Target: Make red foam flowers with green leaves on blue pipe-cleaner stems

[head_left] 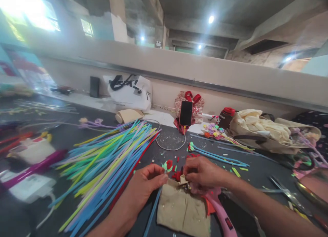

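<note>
My left hand (151, 179) is closed, pinching a blue stem (153, 209) just under a small red and mint-green flower (168, 165). My right hand (201, 173) is also closed, its fingertips pressed together over a small beige piece (183, 179); what they grip is hidden. Right under those fingers lies the nozzle end of a pink glue gun (219, 209) with a red switch on its handle. A tan cardboard-like pad (183, 208) sits below both hands. Small red pieces (176, 175) lie between the hands on the dark table.
Left of my hands spreads a big pile of coloured pipe cleaners (110, 158). Finished blue-stemmed flowers (212, 153) lie beyond my right hand, scissors (289, 192) at the right. A phone (186, 113) on a cable leans at the back, near a white bag (130, 92) and a cream cloth bag (258, 127).
</note>
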Tool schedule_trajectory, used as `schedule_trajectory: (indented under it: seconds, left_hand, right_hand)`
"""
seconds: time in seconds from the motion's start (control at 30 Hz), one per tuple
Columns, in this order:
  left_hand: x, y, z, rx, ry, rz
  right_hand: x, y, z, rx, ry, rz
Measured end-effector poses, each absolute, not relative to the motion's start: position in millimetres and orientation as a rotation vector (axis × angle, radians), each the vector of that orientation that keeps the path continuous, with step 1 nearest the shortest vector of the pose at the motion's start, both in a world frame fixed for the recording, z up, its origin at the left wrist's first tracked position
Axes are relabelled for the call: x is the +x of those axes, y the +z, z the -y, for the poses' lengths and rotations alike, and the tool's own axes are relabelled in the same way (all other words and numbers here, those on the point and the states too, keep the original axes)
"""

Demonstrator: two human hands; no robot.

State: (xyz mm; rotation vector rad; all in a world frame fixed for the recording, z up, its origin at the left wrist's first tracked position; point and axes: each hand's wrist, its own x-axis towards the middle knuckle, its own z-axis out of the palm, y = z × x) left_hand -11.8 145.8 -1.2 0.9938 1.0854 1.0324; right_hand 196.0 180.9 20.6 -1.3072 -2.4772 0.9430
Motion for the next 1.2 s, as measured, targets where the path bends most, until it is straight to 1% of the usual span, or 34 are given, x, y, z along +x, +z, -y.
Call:
schedule_trajectory:
  seconds: [0.13, 0.17, 0.2, 0.33, 0.47, 0.67, 0.9, 1.2]
  left_hand:
    - [-11, -2, -145, 1.065, 0.973, -1.145]
    - [-10, -2, -145, 1.075, 0.955, -1.162]
    - [-10, -2, -144, 1.077, 0.943, -1.176]
    - [-7, -3, -142, 1.023, 0.924, -1.202]
    - [-8, -1, -143, 0.985, 0.958, -1.204]
    - [-14, 5, -144, 0.902, 1.041, -1.196]
    - [-18, 8, -144, 0.829, 0.958, -1.137]
    - [-25, 8, -144, 0.723, 0.908, -0.936]
  right_hand:
    - [193, 20, -173, -1.363, 1.245, 2.398]
    - [191, 21, -173, -1.351, 1.245, 2.406]
    - [190, 22, -173, -1.324, 1.187, 2.440]
    - [186, 22, -188, -1.197, 0.738, 2.570]
    - [181, 14, -210, -1.121, 0.585, 2.629]
    - [172, 10, -220, -1.011, 0.542, 2.745]
    - [172, 18, -220, -1.167, 0.474, 2.590]
    - [166, 33, -208, -1.154, 0.697, 2.362]
